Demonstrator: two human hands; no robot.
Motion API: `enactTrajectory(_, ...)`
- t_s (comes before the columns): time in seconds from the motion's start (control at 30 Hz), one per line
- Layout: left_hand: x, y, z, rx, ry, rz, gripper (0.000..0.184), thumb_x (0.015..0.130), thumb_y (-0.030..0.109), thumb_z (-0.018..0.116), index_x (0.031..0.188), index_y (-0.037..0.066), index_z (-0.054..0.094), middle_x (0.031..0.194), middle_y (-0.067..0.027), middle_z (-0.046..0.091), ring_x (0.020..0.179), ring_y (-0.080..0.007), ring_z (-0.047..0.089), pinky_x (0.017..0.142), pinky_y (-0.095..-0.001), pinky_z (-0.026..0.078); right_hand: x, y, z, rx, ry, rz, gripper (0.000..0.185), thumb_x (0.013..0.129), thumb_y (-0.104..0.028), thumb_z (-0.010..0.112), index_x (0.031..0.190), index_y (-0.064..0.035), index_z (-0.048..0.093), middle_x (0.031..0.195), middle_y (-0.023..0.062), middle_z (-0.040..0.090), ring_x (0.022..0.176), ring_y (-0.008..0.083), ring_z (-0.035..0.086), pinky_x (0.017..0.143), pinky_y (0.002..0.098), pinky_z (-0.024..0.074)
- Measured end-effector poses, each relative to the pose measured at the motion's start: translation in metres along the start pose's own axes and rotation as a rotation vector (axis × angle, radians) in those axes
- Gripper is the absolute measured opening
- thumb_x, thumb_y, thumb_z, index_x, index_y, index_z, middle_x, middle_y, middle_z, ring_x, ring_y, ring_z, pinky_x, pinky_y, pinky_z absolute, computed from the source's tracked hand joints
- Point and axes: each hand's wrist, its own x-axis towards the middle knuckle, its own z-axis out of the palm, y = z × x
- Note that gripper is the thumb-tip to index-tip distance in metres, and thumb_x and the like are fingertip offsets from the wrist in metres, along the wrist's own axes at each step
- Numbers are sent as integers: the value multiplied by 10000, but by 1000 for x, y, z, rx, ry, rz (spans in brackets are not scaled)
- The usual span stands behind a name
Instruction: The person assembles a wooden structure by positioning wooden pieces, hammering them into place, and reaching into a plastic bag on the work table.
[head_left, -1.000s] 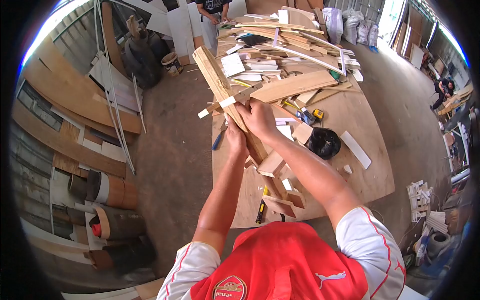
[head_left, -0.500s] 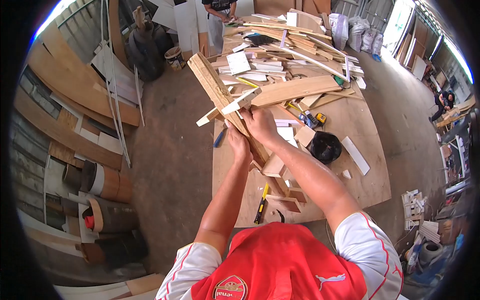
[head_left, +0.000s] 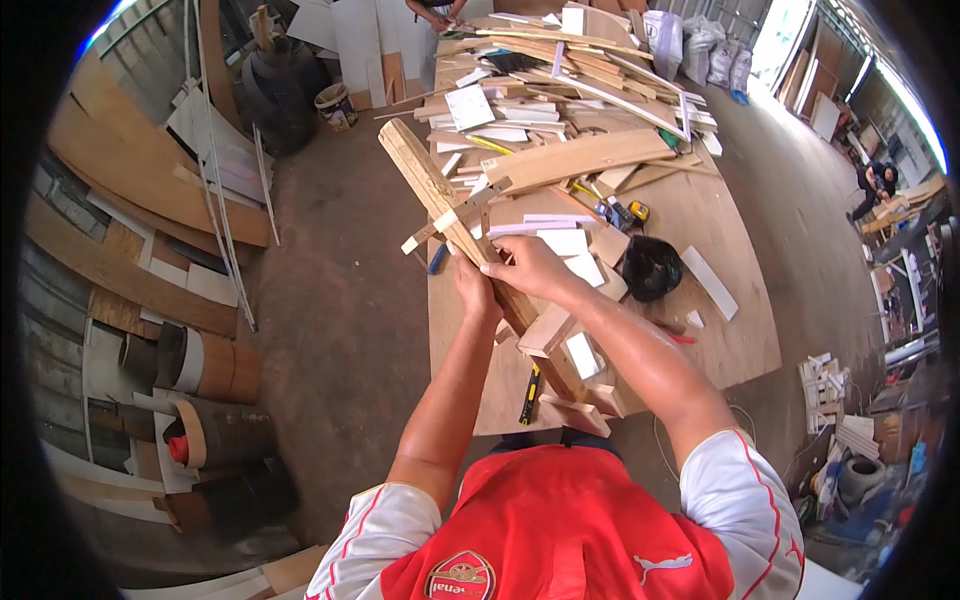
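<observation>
A long wooden post (head_left: 413, 165) slants across the space in front of me, its far end raised past the table's left edge. A short wooden crosspiece (head_left: 462, 213) sits across it. Nearer me, wooden blocks (head_left: 546, 331) and small boards (head_left: 574, 414) stick out from the same post. My left hand (head_left: 474, 284) is closed around its left side, just below the crosspiece. From the right, my right hand (head_left: 532, 266) grips the post, thumb on its upper face; some of its fingers are hidden.
The plywood table (head_left: 735, 345) carries piled wood offcuts (head_left: 590, 155), a black-lined container (head_left: 651, 268), a tape measure (head_left: 638, 210) and a yellow-and-black utility knife (head_left: 530, 395). A bucket (head_left: 335, 106) stands on the floor. One person (head_left: 440, 14) is behind the pile, another (head_left: 878, 188) far right.
My right hand has come off the crosspiece and down onto the post. The crosspiece's upper face now shows more fully. The post's near end has shifted slightly right and towards me.
</observation>
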Motion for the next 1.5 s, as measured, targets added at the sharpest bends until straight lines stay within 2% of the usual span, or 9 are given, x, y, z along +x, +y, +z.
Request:
enactTrajectory(0.2, -23, -10, -33, 68, -40, -193, 788, 1032, 723, 322, 1437, 66, 478, 1305, -137, 577, 1167, -268, 602, 952, -461, 540, -53, -19, -14, -128, -122, 163, 593, 886, -390, 780, 1307, 10, 658, 961, 210, 749, 894, 304, 737, 825, 382, 562)
enactTrajectory(0.47, -80, -47, -83, 117, -60, -213, 837, 1010, 750, 350, 1463, 59, 489, 1329, -143, 588, 1142, -286, 604, 973, -453, 525, -152, -23, 1, -92, -132, 223, 583, 924, -402, 756, 1321, 13, 652, 966, 176, 755, 875, 230, 730, 787, 347, 567)
enactTrajectory(0.67, -187, -75, -112, 182, 76, -189, 839, 1019, 737, 346, 1457, 38, 498, 1306, -151, 607, 1132, -280, 613, 982, -445, 517, -275, -37, 26, -20, 6, 259, 526, 911, -345, 784, 1255, 39, 680, 922, 152, 747, 841, 192, 717, 771, 333, 569)
enactTrajectory(0.77, -242, -92, -120, 227, 121, -151, 819, 1033, 716, 345, 1392, 10, 552, 1236, -141, 642, 1084, -260, 629, 935, -420, 527, -321, -40, 46, 68, 157, 301, 568, 871, -434, 787, 1233, -3, 708, 931, 156, 751, 837, 249, 732, 757, 361, 565)
enactTrajectory(0.93, -318, -97, -132, 186, 59, 12, 729, 1071, 640, 357, 1287, -5, 618, 1073, -95, 677, 932, -194, 641, 812, -362, 535, -340, -67, 75, 134, 293, 246, 513, 860, -401, 796, 1143, 22, 726, 925, 196, 759, 862, 299, 752, 750, 393, 570)
enactTrajectory(1.07, -341, -94, -147, 170, 115, -66, 707, 1073, 635, 360, 1278, 14, 628, 1066, -87, 676, 935, -196, 640, 810, -370, 533, -342, -82, 96, 35, 339, 210, 443, 869, -360, 784, 1056, 39, 740, 858, 239, 742, 829, 366, 745, 723, 419, 569)
enactTrajectory(1.33, -348, -62, -210, 164, 77, -272, 706, 1068, 654, 316, 1464, 94, 481, 1314, -134, 608, 1165, -267, 625, 951, -454, 535, -351, -115, 152, -7, 246, 156, 428, 875, -358, 776, 1078, 17, 738, 861, 260, 732, 846, 407, 735, 756, 466, 569)
enactTrajectory(1.43, -348, -41, -232, 232, 11, -404, 699, 1070, 659, 275, 1507, 137, 434, 1372, -138, 585, 1221, -293, 605, 996, -498, 517, -351, -130, 177, -51, 167, 297, 441, 865, -326, 790, 1070, 59, 724, 837, 220, 744, 803, 345, 744, 730, 420, 561)
enactTrajectory(1.5, -336, -45, -256, 244, -62, -438, 694, 1075, 650, 266, 1509, 134, 428, 1380, -136, 581, 1228, -295, 601, 996, -506, 515, -346, -125, 196, -88, 156, 333, 408, 884, -316, 771, 1066, 47, 734, 856, 247, 734, 830, 398, 732, 735, 446, 560)
